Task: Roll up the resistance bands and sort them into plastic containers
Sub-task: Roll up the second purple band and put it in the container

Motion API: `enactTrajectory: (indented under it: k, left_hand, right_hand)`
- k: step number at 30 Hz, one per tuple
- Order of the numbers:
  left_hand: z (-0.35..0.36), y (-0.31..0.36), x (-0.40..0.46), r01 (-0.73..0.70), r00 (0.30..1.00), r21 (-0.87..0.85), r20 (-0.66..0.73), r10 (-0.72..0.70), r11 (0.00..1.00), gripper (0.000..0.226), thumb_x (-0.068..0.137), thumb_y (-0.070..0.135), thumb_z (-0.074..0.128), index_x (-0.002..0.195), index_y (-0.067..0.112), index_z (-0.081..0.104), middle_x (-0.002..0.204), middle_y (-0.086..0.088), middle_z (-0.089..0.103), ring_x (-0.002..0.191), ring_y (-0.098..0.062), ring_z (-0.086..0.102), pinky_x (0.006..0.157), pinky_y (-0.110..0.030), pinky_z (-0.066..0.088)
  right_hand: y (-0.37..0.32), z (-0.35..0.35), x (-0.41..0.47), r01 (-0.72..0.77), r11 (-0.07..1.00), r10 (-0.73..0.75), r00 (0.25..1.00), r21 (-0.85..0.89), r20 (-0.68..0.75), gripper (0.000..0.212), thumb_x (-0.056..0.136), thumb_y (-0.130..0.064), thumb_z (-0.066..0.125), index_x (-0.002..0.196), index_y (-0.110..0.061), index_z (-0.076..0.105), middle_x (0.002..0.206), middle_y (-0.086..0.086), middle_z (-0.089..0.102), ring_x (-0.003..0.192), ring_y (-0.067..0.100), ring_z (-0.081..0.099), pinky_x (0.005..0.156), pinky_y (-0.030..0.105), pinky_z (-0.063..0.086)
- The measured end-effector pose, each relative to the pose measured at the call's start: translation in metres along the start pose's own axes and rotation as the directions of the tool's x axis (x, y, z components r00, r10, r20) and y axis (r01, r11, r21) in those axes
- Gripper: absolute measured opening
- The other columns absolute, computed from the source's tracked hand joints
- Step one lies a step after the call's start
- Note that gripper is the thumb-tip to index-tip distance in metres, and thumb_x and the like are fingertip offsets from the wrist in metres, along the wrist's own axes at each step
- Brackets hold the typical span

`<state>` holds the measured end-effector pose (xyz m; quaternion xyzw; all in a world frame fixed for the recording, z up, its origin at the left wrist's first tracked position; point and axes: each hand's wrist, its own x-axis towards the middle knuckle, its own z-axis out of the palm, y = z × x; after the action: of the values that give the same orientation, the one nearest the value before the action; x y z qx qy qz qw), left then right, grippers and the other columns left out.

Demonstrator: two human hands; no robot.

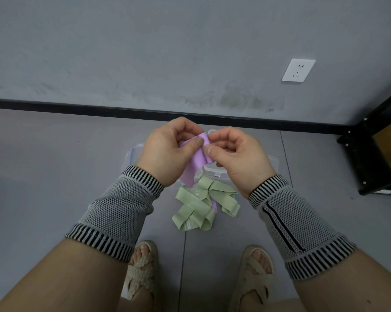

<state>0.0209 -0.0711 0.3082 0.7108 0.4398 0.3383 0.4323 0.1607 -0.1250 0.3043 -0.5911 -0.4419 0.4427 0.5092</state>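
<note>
A grey floor meets a grey wall at mid-frame. At centre, the left hand [167,152] and right hand [237,154] each pinch the top of a purple band [197,163] between thumb and fingers, likely to start a tight roll (its tail hangs down between the wrists). Below lie loose green bands [201,206]; clear plastic containers [214,172] sit behind, mostly hidden.

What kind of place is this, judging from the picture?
Probably a plain indoor room, maybe storage or a workspace. The person stands on a grey floor by a scuffed grey wall with a power socket; a black metal shelf stands at the right.
</note>
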Motion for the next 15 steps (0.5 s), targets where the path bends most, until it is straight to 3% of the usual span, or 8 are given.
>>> enactTrajectory:
  k: [4, 8, 13, 15]
  left_hand:
    - [-0.0012, -0.0003, -0.0008, 0.003, 1.0, 0.015, -0.003, -0.003, 1.0, 0.017, 0.086, 0.015, 0.065, 0.087, 0.032, 0.06, 0.077, 0.007, 0.069, 0.072, -0.011, 0.063, 0.07, -0.027, 0.052]
    - [-0.0046, 0.0008, -0.0008, 0.065, 0.998, 0.051, 0.017, -0.066, 0.997, 0.017, 0.086, 0.026, 0.065, 0.099, 0.034, 0.057, 0.083, 0.009, 0.069, 0.066, -0.009, 0.059, 0.049, -0.021, 0.041]
    - [-0.0086, -0.0027, -0.0005, 0.098, 0.991, 0.158, 0.07, -0.111, 0.982, 0.016, 0.087, 0.023, 0.062, 0.099, 0.031, 0.057, 0.073, 0.009, 0.066, 0.061, 0.001, 0.056, 0.053, -0.019, 0.04]
    - [-0.0098, -0.0038, 0.0005, 0.097, 0.991, 0.167, 0.075, -0.11, 0.981, 0.016, 0.087, 0.02, 0.062, 0.097, 0.031, 0.057, 0.071, 0.008, 0.065, 0.063, -0.003, 0.057, 0.056, -0.022, 0.042]
  right_hand:
    - [-0.0037, -0.0006, -0.0021, -0.028, 1.0, 0.028, 0.997, 0.001, 0.066, 0.021, 0.087, -0.005, 0.063, 0.091, -0.026, 0.062, 0.073, -0.003, 0.07, 0.059, -0.002, 0.062, 0.055, 0.011, 0.044]
    - [-0.004, -0.0014, -0.0012, -0.031, 1.0, 0.031, 0.999, 0.003, 0.036, 0.02, 0.088, -0.005, 0.063, 0.091, -0.025, 0.065, 0.073, 0.001, 0.069, 0.058, -0.003, 0.06, 0.055, 0.01, 0.043]
    - [-0.0022, -0.0033, -0.0004, -0.037, 0.999, 0.038, 0.999, -0.019, 0.038, 0.022, 0.088, -0.005, 0.062, 0.093, -0.026, 0.066, 0.073, -0.001, 0.068, 0.059, -0.004, 0.059, 0.058, 0.01, 0.043]
    - [-0.002, -0.004, 0.0001, -0.038, 0.999, 0.039, 0.999, -0.026, 0.032, 0.022, 0.088, -0.005, 0.062, 0.092, -0.026, 0.066, 0.072, -0.002, 0.066, 0.057, -0.004, 0.058, 0.058, 0.011, 0.043]
